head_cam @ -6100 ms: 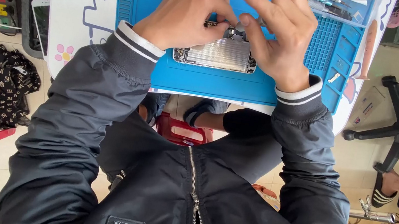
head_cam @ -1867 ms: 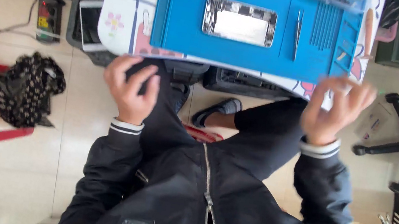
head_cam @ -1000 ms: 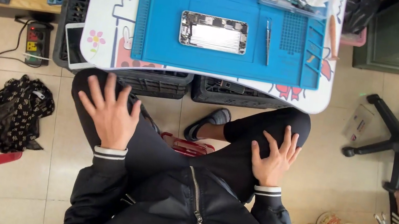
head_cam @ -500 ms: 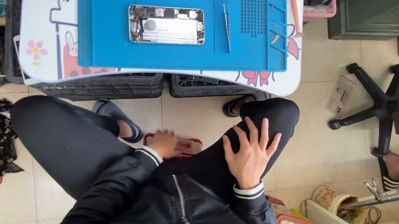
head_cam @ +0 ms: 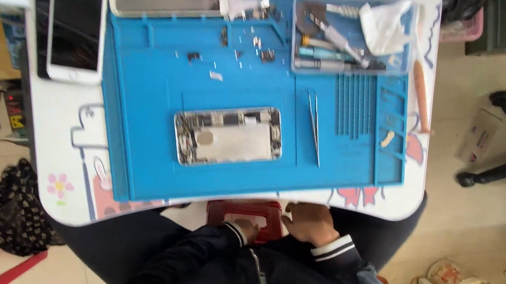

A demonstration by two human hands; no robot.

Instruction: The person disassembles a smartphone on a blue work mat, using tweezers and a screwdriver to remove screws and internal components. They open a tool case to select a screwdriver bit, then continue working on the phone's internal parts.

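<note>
White table, its near edge above the lap; blue mat covers most, carrying opened phone mid-mat, tweezers just beside. Below the edge, red stool: right hand and left hand both touch it, grips indiscernible.

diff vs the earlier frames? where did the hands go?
Both hands left the opened phone on the blue mat and dropped below the table edge; the right hand and left hand now touch a red object there. Phone, tweezers and white phone lie unmoved.
</note>
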